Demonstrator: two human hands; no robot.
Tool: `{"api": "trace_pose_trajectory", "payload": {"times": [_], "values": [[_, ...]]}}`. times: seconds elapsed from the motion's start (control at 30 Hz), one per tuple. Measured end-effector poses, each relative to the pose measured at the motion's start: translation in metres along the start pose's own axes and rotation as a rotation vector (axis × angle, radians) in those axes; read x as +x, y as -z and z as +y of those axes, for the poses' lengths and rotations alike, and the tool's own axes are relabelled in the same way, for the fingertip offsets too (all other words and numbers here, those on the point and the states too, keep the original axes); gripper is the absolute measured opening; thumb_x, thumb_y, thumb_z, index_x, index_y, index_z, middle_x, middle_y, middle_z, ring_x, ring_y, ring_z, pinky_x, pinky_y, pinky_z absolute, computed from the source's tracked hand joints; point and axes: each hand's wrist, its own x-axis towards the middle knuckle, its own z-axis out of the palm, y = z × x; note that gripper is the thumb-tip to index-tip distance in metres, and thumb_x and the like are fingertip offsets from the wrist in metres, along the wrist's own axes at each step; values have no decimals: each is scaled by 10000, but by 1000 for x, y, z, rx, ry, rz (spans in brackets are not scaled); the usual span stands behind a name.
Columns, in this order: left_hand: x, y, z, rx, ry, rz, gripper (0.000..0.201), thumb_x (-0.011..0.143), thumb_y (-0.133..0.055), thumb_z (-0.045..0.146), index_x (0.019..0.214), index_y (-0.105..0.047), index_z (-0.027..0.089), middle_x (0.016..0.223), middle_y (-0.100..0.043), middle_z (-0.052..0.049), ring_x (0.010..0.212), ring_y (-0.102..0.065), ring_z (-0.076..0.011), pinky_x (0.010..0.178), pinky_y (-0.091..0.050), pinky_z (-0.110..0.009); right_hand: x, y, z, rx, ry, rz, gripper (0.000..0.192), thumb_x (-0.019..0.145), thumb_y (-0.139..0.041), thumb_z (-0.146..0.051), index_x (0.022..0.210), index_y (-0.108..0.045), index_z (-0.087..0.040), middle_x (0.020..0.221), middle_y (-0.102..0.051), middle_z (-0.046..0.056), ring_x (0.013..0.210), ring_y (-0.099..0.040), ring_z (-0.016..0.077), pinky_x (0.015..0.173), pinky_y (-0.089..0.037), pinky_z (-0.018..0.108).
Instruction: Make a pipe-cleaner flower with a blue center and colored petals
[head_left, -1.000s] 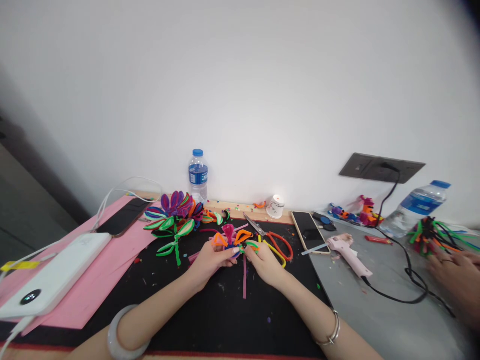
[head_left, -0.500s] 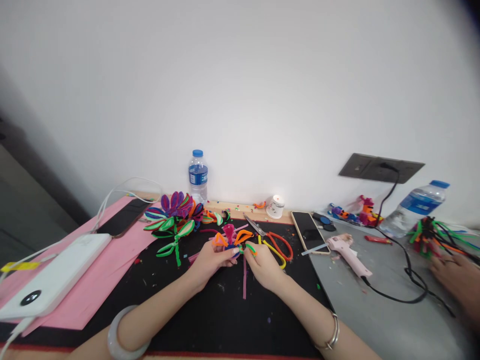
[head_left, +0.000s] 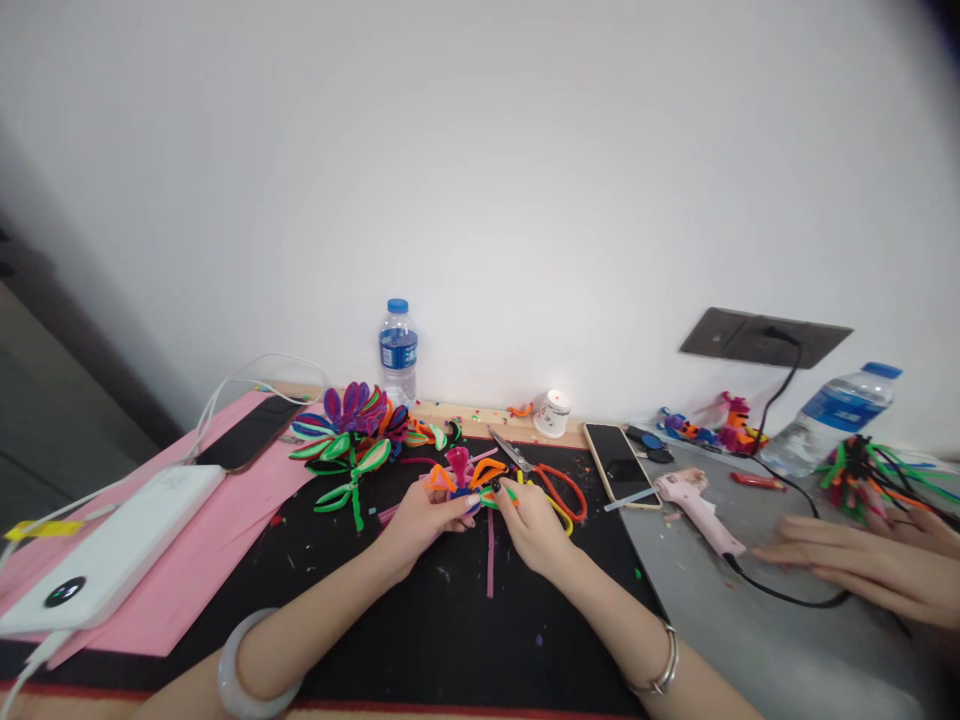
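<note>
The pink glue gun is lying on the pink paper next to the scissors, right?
Not quite. The pink glue gun is lying on the grey tabletop, right of the phone, not on the pink paper. The head view shows it. The scissors lie on the black mat.

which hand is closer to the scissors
Right. The right hand lies just beside the scissors handles; the left hand is farther off, across the pipe-cleaner flower.

Both forearms angle inward, the left hand (head_left: pixel 422 520) and right hand (head_left: pixel 534 522) nearly meeting, fingers curled and pinching.
</note>
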Motion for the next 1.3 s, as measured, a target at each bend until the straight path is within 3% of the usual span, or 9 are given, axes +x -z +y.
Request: {"api": "trace_pose_trajectory", "payload": {"times": [0.7,1.3], "values": [[2,2,1,23,-20,19,256,612,-713,324,691,-599,110,553,-620,-15,517,-574,-104,519,-446,-199,0,5,3,-112,-15,-33,347,916,-262,-277,672,-480,-161,595,-533,15,533,-485,116,519,-291,215],[-2,-1,5,39,4,52,252,581,-729,315,648,-596,111,527,-617,-15,491,-567,-107,503,-442,-201,2,0,9,-279,-15,6,331,905,-259,-223,654,-469,-171,578,-558,33,513,-509,127,517,-281,224]]}}
